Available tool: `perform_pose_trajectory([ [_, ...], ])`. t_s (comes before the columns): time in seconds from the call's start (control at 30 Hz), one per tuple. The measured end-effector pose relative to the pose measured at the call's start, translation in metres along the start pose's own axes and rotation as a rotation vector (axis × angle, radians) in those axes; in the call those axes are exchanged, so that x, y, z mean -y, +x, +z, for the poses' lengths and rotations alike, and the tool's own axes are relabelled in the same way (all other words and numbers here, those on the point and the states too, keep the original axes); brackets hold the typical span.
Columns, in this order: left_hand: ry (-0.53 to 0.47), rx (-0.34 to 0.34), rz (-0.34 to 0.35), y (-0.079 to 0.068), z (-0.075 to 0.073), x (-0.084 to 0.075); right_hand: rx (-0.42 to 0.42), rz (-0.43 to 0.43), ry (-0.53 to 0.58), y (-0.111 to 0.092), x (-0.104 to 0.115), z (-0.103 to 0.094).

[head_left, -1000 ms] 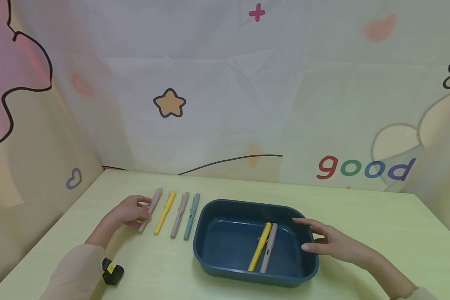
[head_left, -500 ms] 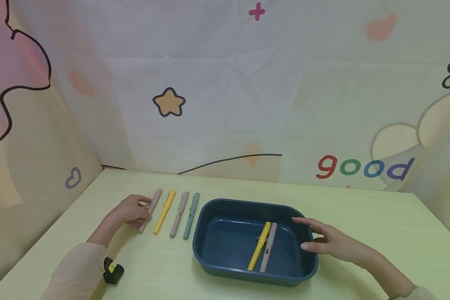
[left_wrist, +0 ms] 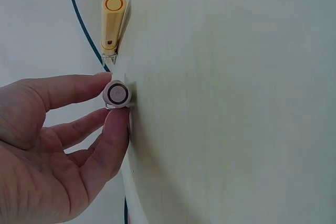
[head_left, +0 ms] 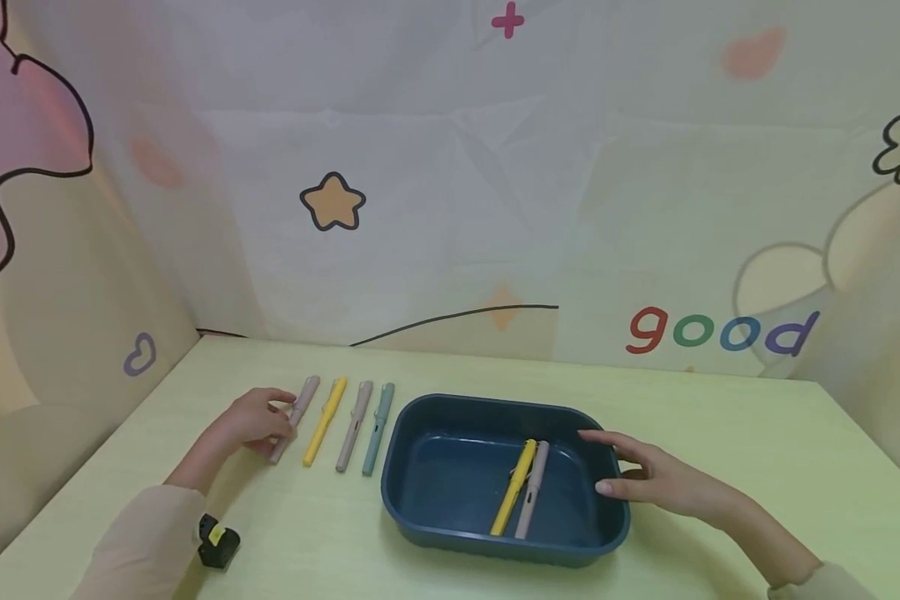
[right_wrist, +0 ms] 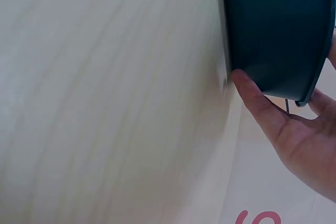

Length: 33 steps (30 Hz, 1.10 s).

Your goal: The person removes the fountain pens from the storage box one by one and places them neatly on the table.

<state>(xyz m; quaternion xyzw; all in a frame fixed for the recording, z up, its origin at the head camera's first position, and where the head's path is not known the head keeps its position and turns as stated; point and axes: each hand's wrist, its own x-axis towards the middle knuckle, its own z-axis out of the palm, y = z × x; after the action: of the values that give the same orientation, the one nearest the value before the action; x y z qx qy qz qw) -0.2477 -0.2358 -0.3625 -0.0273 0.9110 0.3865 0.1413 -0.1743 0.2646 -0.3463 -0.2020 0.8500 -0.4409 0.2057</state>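
My left hand (head_left: 257, 417) pinches a pale mauve pen (head_left: 305, 398), the leftmost in a row on the table; in the left wrist view, thumb and fingers sit on either side of the pen's round end (left_wrist: 117, 94). To its right lie a yellow pen (head_left: 324, 422), a second mauve pen (head_left: 355, 427) and a teal pen (head_left: 378, 429). My right hand (head_left: 663, 479) grips the right wall of a dark blue plastic tub (head_left: 431, 542), with thumb and index finger over the rim and other fingers outside. Another yellow pen (head_left: 513, 490) and mauve pen (head_left: 532, 492) lie inside the tub, side by side.
A small black device (head_left: 217, 542) with a yellow mark is at the left sleeve (head_left: 146, 533). The light wood-grained table (head_left: 300, 533) ends at a printed cloth backdrop (head_left: 435, 208) behind and at both sides.
The head view has shifted slightly, so everything appears a little further left and up. Both hands keep their places on the pen and the tub.
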Motion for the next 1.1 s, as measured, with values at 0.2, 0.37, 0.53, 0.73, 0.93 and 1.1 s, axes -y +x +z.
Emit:
perform_pose_trajectory([
  [0.2, -0.019, -0.005, 0.017, -0.002, -0.003, -0.002, 0.004, 0.009, 0.016, -0.001, -0.001, 0.000],
  [0.37, -0.009, -0.069, 0.062, -0.002, -0.005, -0.003, -0.001, 0.004, 0.013, -0.001, 0.001, 0.000],
  [0.53, 0.037, -0.176, 0.187, -0.009, -0.005, -0.009, -0.003, 0.029, 0.022, 0.001, 0.001, 0.002],
  [0.73, -0.083, -0.227, 0.307, -0.025, 0.009, -0.035, 0.004, 0.007, 0.024, 0.001, 0.000, 0.001],
  [0.93, -0.189, -0.163, 0.460, -0.045, 0.036, -0.073, 0.000, 0.021, 0.030, 0.001, 0.000, 0.001],
  [1.1, -0.231, -0.060, 0.556, -0.053, 0.063, -0.098, -0.011, 0.025, 0.026, 0.002, 0.001, 0.002],
])
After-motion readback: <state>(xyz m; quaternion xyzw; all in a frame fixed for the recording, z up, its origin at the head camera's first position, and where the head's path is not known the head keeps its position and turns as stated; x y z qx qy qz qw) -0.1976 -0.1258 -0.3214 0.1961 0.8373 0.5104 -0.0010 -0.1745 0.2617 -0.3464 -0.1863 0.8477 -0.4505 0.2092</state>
